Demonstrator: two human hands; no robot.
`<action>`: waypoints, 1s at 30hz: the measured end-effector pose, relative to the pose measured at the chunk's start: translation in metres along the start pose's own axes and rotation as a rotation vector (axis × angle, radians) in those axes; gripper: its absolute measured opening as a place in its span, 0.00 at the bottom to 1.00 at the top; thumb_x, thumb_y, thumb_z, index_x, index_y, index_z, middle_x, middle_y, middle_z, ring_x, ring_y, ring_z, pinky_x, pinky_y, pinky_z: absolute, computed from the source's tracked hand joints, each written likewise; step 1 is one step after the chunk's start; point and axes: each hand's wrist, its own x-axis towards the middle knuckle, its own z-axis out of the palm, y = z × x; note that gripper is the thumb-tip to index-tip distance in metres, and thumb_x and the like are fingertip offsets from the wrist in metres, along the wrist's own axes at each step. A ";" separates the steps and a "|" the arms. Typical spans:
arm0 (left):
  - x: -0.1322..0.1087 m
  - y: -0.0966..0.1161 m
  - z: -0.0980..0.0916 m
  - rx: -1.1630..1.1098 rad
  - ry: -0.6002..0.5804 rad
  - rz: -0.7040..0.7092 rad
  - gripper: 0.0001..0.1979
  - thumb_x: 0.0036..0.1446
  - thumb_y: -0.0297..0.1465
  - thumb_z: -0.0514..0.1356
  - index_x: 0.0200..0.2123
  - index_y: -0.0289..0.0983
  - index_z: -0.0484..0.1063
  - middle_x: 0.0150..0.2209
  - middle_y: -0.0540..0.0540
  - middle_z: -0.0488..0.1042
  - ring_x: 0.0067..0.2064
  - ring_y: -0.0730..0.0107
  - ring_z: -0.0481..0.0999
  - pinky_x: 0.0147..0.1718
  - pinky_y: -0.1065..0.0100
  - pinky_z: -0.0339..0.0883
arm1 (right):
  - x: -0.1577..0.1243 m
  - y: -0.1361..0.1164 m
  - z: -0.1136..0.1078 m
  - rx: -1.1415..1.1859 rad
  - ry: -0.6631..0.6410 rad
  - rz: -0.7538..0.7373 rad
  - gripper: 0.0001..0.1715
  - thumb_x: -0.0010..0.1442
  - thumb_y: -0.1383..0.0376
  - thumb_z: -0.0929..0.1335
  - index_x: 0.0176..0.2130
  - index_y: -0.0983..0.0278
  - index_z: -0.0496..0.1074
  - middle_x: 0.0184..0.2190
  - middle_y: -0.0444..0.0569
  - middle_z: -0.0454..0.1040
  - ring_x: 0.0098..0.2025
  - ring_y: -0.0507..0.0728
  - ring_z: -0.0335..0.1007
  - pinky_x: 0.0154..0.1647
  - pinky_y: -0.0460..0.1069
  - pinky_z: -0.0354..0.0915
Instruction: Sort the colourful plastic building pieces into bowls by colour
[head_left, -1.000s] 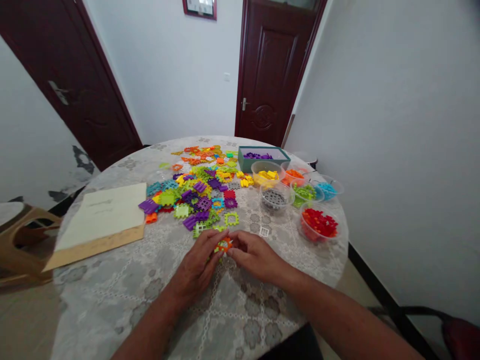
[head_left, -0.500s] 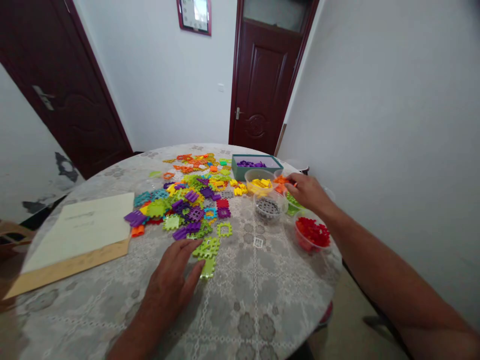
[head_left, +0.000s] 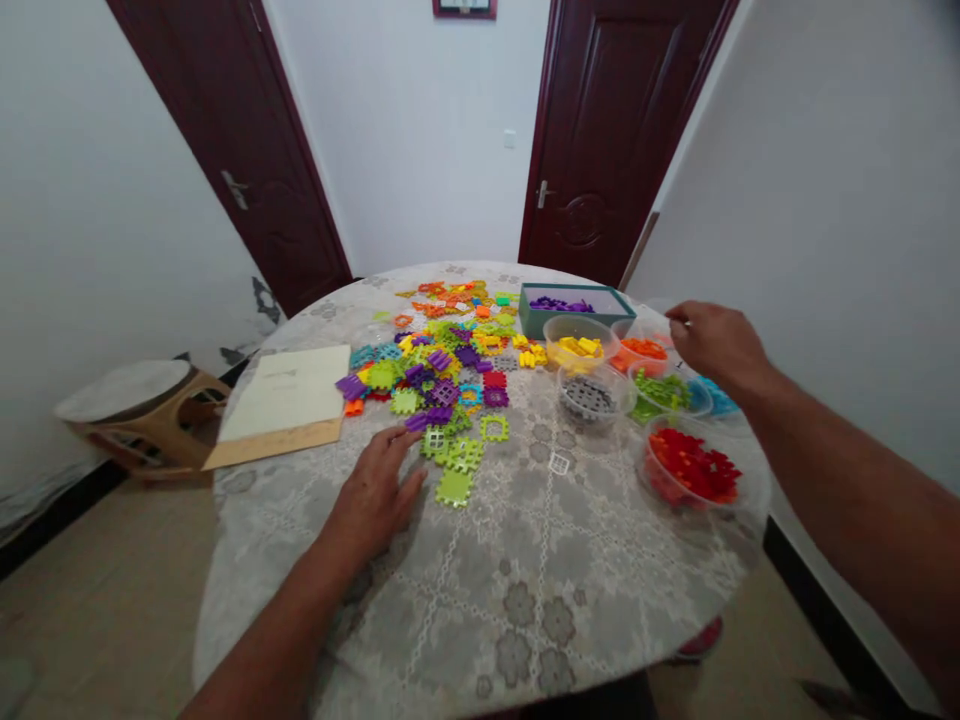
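Observation:
My left hand (head_left: 379, 487) rests on the table with its fingers apart, just left of several light green plastic pieces (head_left: 454, 487). Nothing is in it. My right hand (head_left: 709, 340) is raised at the right, beyond the tub of orange pieces (head_left: 641, 352). Its fingers are pinched together around something small and pale that I cannot make out. Left of centre lies a mixed pile of purple (head_left: 442, 392), green, yellow, orange and blue pieces. A small white square piece (head_left: 559, 463) lies alone on the cloth.
Clear tubs hold yellow (head_left: 581, 347), grey (head_left: 589, 395), green (head_left: 660, 393), red (head_left: 694, 465) and blue (head_left: 716, 396) pieces. Behind them is a teal box (head_left: 536, 320) with purple pieces. Paper sheets (head_left: 285, 395) lie at the left; a wooden stool (head_left: 150, 410) stands beyond the table.
The view has turned left and down. My right hand has moved off the orange tub, farther back and right. My left hand is still beside the green pieces.

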 end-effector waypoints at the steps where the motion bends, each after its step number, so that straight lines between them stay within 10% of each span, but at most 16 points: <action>1: 0.001 0.000 -0.002 0.007 -0.029 -0.004 0.23 0.66 0.33 0.58 0.63 0.41 0.65 0.63 0.38 0.66 0.65 0.53 0.68 0.66 0.46 0.63 | -0.010 -0.011 -0.008 0.051 0.009 -0.079 0.18 0.66 0.67 0.65 0.50 0.68 0.80 0.48 0.63 0.80 0.46 0.62 0.75 0.48 0.55 0.63; 7: 0.021 0.019 -0.023 0.075 -0.293 -0.033 0.23 0.61 0.32 0.62 0.59 0.40 0.68 0.62 0.36 0.69 0.59 0.52 0.75 0.58 0.52 0.69 | -0.099 -0.113 -0.037 0.450 -0.241 -0.450 0.13 0.67 0.60 0.67 0.47 0.57 0.80 0.41 0.50 0.82 0.40 0.59 0.77 0.44 0.53 0.68; 15: 0.045 0.044 -0.013 0.223 -0.429 -0.043 0.15 0.59 0.32 0.64 0.50 0.42 0.74 0.49 0.39 0.77 0.48 0.55 0.79 0.45 0.61 0.72 | -0.132 -0.212 0.052 0.405 -0.480 -0.436 0.23 0.66 0.65 0.67 0.60 0.64 0.70 0.58 0.61 0.72 0.56 0.64 0.72 0.54 0.55 0.66; 25: 0.031 0.022 0.019 0.080 -0.266 -0.015 0.07 0.64 0.31 0.59 0.45 0.40 0.69 0.47 0.40 0.75 0.47 0.56 0.76 0.43 0.61 0.69 | -0.131 -0.218 0.095 0.568 -0.435 -0.242 0.30 0.63 0.60 0.71 0.62 0.65 0.68 0.53 0.57 0.69 0.54 0.62 0.70 0.56 0.53 0.63; 30: 0.031 0.019 0.021 0.011 -0.252 -0.021 0.07 0.64 0.31 0.58 0.45 0.42 0.65 0.43 0.44 0.76 0.43 0.59 0.77 0.39 0.63 0.66 | -0.129 -0.209 0.101 0.731 -0.344 -0.210 0.14 0.64 0.66 0.69 0.50 0.63 0.74 0.46 0.51 0.74 0.49 0.58 0.70 0.55 0.51 0.63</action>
